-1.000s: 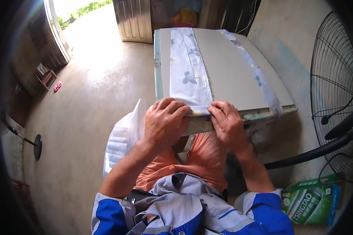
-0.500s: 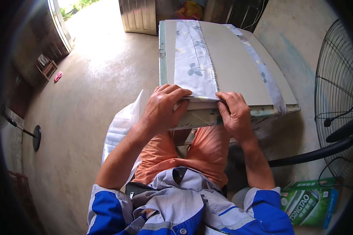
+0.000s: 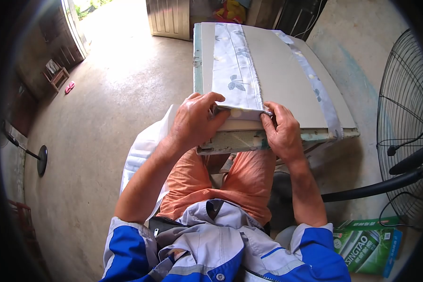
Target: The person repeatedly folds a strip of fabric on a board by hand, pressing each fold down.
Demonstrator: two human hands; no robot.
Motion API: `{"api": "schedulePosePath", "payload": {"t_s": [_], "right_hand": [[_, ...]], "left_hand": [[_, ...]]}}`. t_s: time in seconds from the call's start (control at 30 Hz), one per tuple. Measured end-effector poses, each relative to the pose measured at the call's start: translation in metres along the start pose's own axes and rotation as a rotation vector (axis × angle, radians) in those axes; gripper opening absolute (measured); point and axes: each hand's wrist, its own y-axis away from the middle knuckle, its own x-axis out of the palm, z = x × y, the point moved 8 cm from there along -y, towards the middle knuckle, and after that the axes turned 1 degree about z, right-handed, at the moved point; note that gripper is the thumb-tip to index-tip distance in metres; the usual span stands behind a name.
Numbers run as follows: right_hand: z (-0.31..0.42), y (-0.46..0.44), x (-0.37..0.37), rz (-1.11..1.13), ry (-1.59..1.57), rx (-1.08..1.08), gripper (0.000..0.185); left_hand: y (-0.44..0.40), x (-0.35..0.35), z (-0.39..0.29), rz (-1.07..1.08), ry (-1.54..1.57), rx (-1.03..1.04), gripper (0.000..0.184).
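A pale strip of fabric (image 3: 237, 77) with grey leaf prints and one frayed edge lies lengthwise on the board-topped table (image 3: 286, 84). Its near end is folded up along the table's front edge. My left hand (image 3: 197, 117) pinches the left corner of that fold between thumb and fingers. At the right corner, my right hand (image 3: 281, 127) grips the fold the same way. A second, narrower printed strip (image 3: 310, 77) runs along the right side of the board, apart from both hands.
White sheeting (image 3: 145, 150) hangs left of the table, beside my left arm. A large black fan (image 3: 404, 117) stands close on the right. Below it sits a green carton (image 3: 364, 249). Pink slippers (image 3: 69, 87) lie on the floor at left.
The folded end has turned up, showing a wider flap between my hands. My left hand has shifted slightly, its fingers curling more; my right fingers have closed nearer the corner.
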Motion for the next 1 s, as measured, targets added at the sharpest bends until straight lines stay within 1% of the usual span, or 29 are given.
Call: {"api": "schedulePosePath", "payload": {"t_s": [0.13,0.3,0.37,0.47,0.57,0.63,0.73,0.83,1.0], "right_hand": [[-0.001,-0.002,0.004,-0.002,0.042,0.05,0.037],[-0.006,-0.005,0.009,0.046,0.11,0.156,0.046],[-0.006,-0.007,0.01,0.069,0.152,0.188,0.047],[0.008,-0.005,0.008,0.049,0.343,0.124,0.05],[0.042,0.002,0.016,-0.006,0.302,-0.128,0.057],[0.067,0.011,0.035,0.085,0.211,-0.29,0.068],[0.082,0.014,0.062,0.163,0.143,-0.298,0.083],[0.064,0.014,0.068,0.241,0.167,-0.243,0.095],[0.025,0.026,0.047,0.35,0.342,-0.196,0.102]], "left_hand": [[-0.006,0.003,0.005,0.037,-0.059,-0.058,0.044],[-0.01,0.004,0.013,0.11,-0.118,-0.183,0.052],[-0.01,0.005,0.012,0.091,-0.16,-0.163,0.053],[-0.009,0.005,0.013,0.074,-0.186,-0.152,0.055],[-0.01,0.004,0.011,0.077,-0.19,-0.162,0.055],[-0.01,0.006,0.011,0.099,-0.184,-0.173,0.055],[-0.01,0.007,0.013,0.128,-0.171,-0.191,0.053],[-0.01,0.007,0.012,0.152,-0.171,-0.228,0.051],[-0.01,0.006,0.008,0.194,-0.18,-0.263,0.053]]}}
